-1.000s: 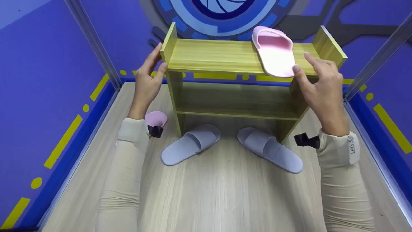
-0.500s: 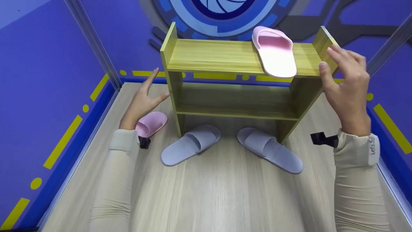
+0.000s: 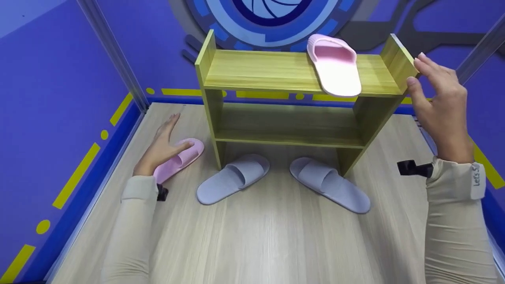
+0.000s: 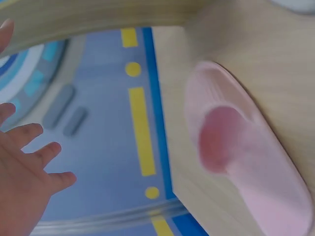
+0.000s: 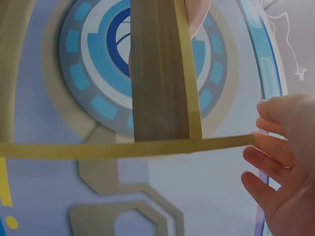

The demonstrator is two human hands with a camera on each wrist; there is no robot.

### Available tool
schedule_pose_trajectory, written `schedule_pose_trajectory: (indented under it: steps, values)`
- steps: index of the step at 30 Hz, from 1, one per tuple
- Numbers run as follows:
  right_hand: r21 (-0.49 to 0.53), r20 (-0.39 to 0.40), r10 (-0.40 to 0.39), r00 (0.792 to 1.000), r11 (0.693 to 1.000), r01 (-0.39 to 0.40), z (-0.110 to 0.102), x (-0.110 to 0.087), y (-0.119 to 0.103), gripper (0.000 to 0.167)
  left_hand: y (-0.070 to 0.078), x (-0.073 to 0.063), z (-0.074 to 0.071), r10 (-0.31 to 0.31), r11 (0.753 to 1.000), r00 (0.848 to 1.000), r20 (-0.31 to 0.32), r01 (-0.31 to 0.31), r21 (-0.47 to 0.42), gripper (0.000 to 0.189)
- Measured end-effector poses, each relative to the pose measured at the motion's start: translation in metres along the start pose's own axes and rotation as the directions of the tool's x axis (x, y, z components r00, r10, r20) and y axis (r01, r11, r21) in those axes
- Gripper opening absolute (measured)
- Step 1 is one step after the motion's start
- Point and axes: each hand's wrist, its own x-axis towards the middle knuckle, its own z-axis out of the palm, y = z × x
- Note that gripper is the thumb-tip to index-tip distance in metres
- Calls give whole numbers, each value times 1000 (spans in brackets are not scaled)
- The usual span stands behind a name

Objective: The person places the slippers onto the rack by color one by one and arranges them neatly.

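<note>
My left hand (image 3: 159, 146), fingers spread and holding nothing, is above a pink slipper (image 3: 167, 170) on the floor, left of the wooden shoe rack (image 3: 260, 69). It covers part of that slipper in the head view; the left wrist view shows the slipper (image 4: 266, 182) apart from the fingers. On the rack's top board lies another pink slipper (image 3: 340, 77), its sole end over the front edge. At the rack's right side panel (image 3: 399, 65) is my right hand (image 3: 446, 102), fingers loosely extended, fingertips at the panel's edge. Whether they touch it I cannot tell.
Two grey slippers stand on the floor before the rack, the left one (image 3: 225, 183) and the right one (image 3: 335, 185) angled outward. Blue printed walls (image 3: 59, 98) enclose the floor at the left, back and right. The rack has a middle shelf (image 3: 288, 122).
My left hand has left the rack's left panel and moved down and left to the floor slipper. My right hand has moved right, from beside the top slipper to the right panel.
</note>
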Motion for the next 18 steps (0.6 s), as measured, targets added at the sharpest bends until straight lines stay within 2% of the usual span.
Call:
schedule_pose_trajectory:
  steps: [4,8,12,18]
  values:
    - [-17,40,5,999,1000,-5,-1,-1,-2,37,-19,-8,1,1,1000,1000,6,-2,21,101]
    - [-25,54,14,998,1000,-13,1,0,-1,37,-38,-19,1,-67,997,997,26,66,47,105]
    - [-26,31,15,999,1000,-15,2,1,-1,36,-54,-28,1,-128,990,991,37,126,65,107]
    - [1,-14,46,999,999,-46,4,2,12,34,-74,-36,0,-175,983,983,49,171,72,108]
